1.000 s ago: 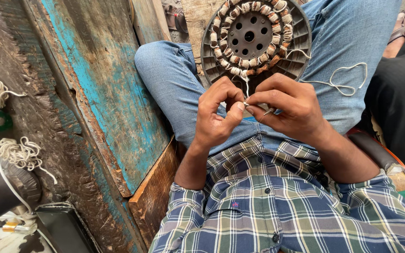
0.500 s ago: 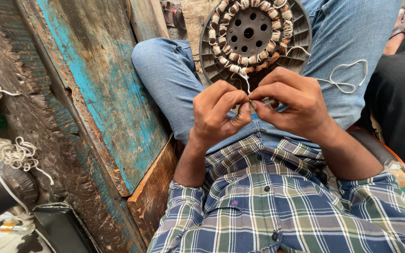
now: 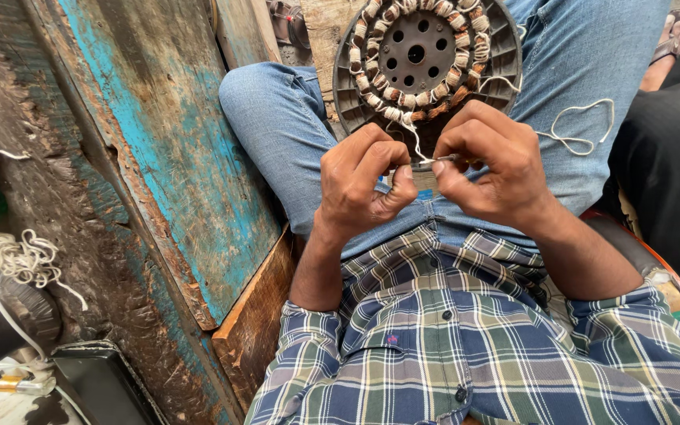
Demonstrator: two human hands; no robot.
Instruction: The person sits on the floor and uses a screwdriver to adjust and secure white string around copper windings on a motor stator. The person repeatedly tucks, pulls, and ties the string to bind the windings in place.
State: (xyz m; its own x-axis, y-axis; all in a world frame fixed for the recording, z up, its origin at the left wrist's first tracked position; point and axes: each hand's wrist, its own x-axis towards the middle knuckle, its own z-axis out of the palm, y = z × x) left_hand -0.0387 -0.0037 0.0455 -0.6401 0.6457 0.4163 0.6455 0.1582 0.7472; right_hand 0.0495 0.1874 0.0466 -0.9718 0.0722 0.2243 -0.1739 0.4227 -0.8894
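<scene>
Hands at a wound motor stator resting on the lap against blue jeans. Left hand and right hand each pinch the white string running down from the stator's coil ring; loose string loops over the thigh.

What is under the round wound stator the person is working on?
The stator rests on the person's lap, against jeans. Both hands, left hand and right hand, pinch white cord at its lower edge, hiding what lies beneath that edge.

Plaid shirt, blue jeans
</scene>
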